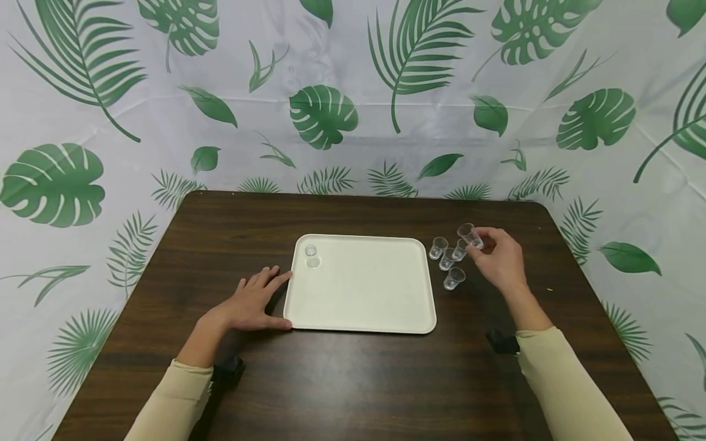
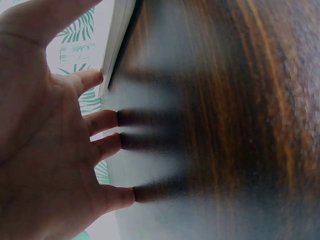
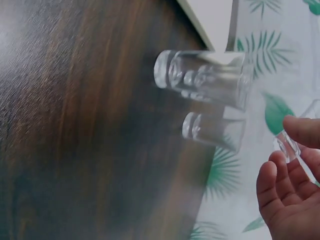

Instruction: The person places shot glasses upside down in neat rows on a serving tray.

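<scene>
A clear shot glass (image 1: 470,236) is tilted in my right hand (image 1: 501,258), pinched near its thick base between thumb and fingers, above the table. In the right wrist view, that glass (image 3: 287,146) is partly hidden behind the thumb. Just below and left of the hand, several more clear shot glasses (image 1: 455,278) stand upright beside the tray's right edge. On the cream tray (image 1: 364,285), a single shot glass (image 1: 311,256) sits upside down near the far left corner. With fingers spread, my left hand (image 1: 248,304) touches the tray's left edge with thumb and index finger.
The dark wood-grain table (image 1: 353,380) extends around the tray on all sides. Behind it hangs a white cloth (image 1: 248,141) printed with green leaves. Black straps with small devices (image 1: 502,342) are worn at both wrists.
</scene>
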